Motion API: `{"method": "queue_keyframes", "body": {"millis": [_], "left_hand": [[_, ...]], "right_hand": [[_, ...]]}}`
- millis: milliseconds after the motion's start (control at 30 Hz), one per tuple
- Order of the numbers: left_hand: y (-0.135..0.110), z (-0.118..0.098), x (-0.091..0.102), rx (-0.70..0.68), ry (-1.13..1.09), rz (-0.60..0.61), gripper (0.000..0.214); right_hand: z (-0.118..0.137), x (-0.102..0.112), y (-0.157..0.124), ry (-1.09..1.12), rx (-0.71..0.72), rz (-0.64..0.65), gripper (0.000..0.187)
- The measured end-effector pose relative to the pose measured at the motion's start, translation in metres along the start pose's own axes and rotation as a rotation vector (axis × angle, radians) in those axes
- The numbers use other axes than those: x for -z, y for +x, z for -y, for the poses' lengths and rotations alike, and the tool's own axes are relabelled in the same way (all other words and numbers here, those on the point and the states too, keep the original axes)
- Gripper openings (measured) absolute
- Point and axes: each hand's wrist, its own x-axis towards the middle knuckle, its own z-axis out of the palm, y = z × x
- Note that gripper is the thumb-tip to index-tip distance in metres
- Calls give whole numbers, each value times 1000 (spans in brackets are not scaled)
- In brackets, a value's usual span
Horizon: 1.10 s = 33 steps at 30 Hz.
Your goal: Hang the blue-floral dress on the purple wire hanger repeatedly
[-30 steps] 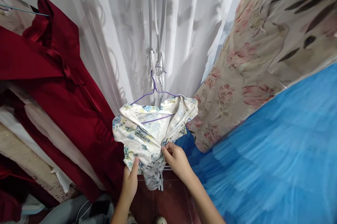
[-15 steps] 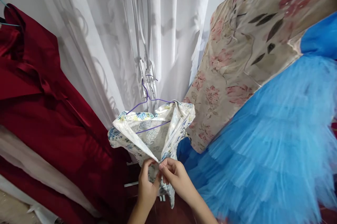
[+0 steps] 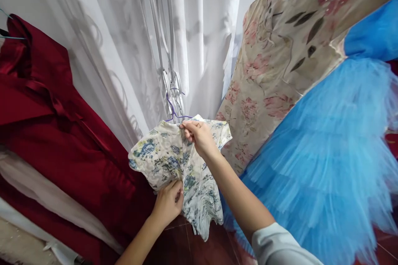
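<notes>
A small white dress with blue flowers point(image 3: 164, 157) hangs on a purple wire hanger point(image 3: 173, 111) in front of a white curtain. My right hand point(image 3: 197, 134) pinches the top edge of the dress near the hanger hook. Lower down, my left hand point(image 3: 168, 205) grips the dress fabric at about its middle. The dress now lies closed, with its printed outside facing me.
A dark red satin garment point(image 3: 56, 124) hangs at the left. A beige floral fabric point(image 3: 280, 61) and a blue tulle skirt point(image 3: 326, 161) fill the right. Sheer white curtain point(image 3: 124, 41) behind. Dark red tiled floor point(image 3: 199, 248) below.
The two hands were together at the lower opening of the dress; my right hand rose to the top by the hanger, my left stayed lower, and the open back closed up.
</notes>
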Motion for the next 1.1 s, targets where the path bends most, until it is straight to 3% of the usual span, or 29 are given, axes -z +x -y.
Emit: {"method": "queue_keyframes", "body": {"millis": [100,167,267,367,467,533,633,767,833,933,1000,1100], "left_hand": [[2,5,15,33,-103,-66,12],[15,0,38,42,-168,-232,15],[49,-18,84,-10,-170,-522,35],[89,-40,118,-167,-69,-526,32],[113,-57,128,-238,130,-509,22],[117,-61,131,-222,220,-584,21],[110,-44,145,-140,191,-794,22],[89,22,164,165,-71,-1039,30],[76,57,155,330,-212,-1070,37],[54,82,112,420,-270,-1051,41],[42,77,72,433,-305,-1025,35],[27,49,10,410,-337,-995,36]], "right_hand": [[-6,-10,-7,-34,0,73,27],[-11,-9,-17,-60,13,91,28],[-9,-3,-29,-115,65,96,31],[-5,1,-31,-183,117,134,31],[-14,4,-28,-266,193,87,30],[-29,6,-25,-368,241,21,30],[-51,11,-27,-478,225,10,30],[-66,16,-50,-394,123,109,29],[-72,15,-67,-335,72,157,29],[-83,15,-89,-243,-9,183,31],[-91,22,-99,-195,-53,159,33],[-100,43,-109,-172,-86,80,34]]}}
